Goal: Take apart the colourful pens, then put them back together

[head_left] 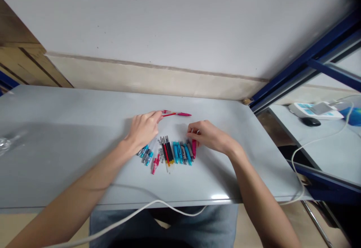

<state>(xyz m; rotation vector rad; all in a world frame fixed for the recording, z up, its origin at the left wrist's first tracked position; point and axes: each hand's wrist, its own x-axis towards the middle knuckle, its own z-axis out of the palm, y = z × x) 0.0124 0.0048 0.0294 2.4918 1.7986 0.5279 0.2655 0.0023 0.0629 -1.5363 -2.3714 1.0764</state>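
While hands flank pens, a cable (white) sags.

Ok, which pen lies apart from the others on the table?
The pink-and-red pen, lying above the row by the left hand; the others lie side by side below it.

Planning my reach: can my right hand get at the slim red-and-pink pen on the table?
Probably yes: nothing lies between your right hand and the red-and-pink pen, which sits beyond the row of pen parts.
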